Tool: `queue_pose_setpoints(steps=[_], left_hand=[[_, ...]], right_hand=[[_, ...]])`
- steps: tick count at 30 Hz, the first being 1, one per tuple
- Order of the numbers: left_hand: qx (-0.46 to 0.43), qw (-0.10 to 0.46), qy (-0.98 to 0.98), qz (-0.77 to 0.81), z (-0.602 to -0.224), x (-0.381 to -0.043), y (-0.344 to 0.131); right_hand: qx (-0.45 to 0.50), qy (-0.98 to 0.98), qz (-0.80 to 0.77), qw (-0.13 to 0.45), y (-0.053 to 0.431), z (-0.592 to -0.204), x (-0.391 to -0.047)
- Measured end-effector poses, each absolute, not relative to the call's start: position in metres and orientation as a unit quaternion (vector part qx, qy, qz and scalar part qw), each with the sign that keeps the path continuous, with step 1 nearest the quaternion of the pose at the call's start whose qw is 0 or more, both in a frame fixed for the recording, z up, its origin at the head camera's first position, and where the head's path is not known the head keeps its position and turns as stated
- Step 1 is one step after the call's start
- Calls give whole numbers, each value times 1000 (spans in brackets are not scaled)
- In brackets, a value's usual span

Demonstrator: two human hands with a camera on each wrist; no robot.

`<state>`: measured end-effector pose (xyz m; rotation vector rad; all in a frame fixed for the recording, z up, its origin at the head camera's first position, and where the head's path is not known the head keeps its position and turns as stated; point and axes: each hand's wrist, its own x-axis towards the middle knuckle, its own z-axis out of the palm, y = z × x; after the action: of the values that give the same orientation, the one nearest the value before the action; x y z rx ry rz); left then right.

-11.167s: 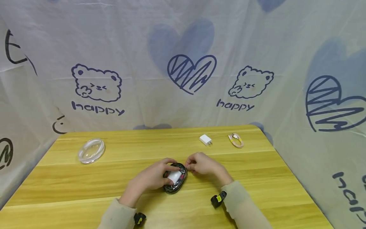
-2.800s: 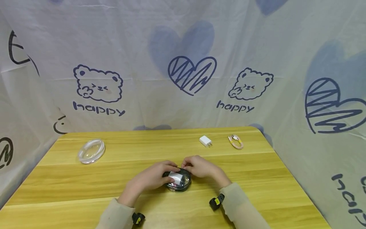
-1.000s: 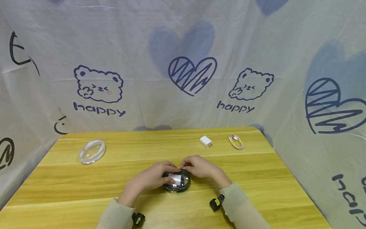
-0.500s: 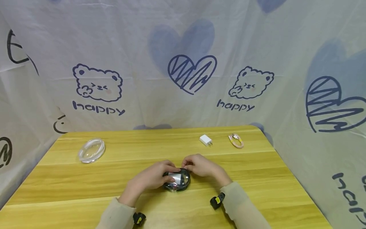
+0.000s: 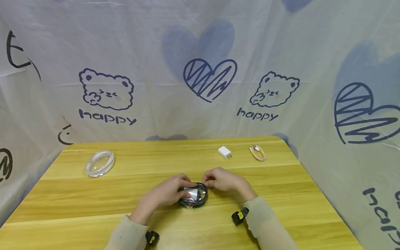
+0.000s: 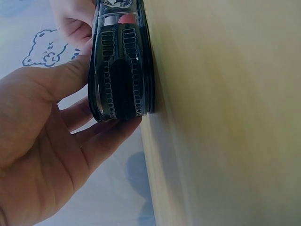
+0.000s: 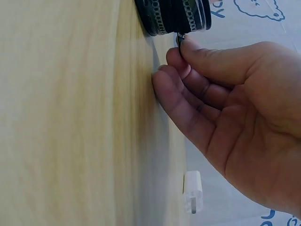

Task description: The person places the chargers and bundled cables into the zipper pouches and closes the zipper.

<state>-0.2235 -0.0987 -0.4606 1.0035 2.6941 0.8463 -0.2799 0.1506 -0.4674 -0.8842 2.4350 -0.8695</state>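
A small oval clear pouch with black trim (image 5: 202, 196) lies on the table, a white item and something reddish showing through it. My left hand (image 5: 168, 190) grips it from the left, thumb on the top face and fingers around the far side. In the left wrist view the pouch's black zipper band (image 6: 122, 80) faces the camera, with the left hand (image 6: 51, 127) around one end. My right hand (image 5: 223, 179) is at the pouch's right far edge. In the right wrist view, thumb and forefinger of the right hand (image 7: 235, 103) pinch the zipper pull (image 7: 179, 41).
A white charger plug (image 5: 224, 152) lies beyond the right hand. Right of it is a coiled pink cable (image 5: 258, 153) with a yellow tie. A clear round coil or ring (image 5: 100, 164) lies at the table's (image 5: 72, 198) far left. A printed cloth (image 5: 156, 69) hangs behind.
Since the oldest frame the pouch has turned from slanted to nearly sideways under the left hand. Over the last half second the right hand has shifted slightly right. Plug, cable and ring stay put.
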Motion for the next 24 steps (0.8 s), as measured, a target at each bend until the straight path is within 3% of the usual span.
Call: queue_pose_setpoints(steps=[15, 24], left_hand=[[313, 92, 899, 292, -460, -227, -103], [334, 87, 893, 289, -458, -226, -102]], right_hand=[[-329, 885, -305, 125, 138, -477, -279], [-339, 886, -297, 108, 133, -475, -278]])
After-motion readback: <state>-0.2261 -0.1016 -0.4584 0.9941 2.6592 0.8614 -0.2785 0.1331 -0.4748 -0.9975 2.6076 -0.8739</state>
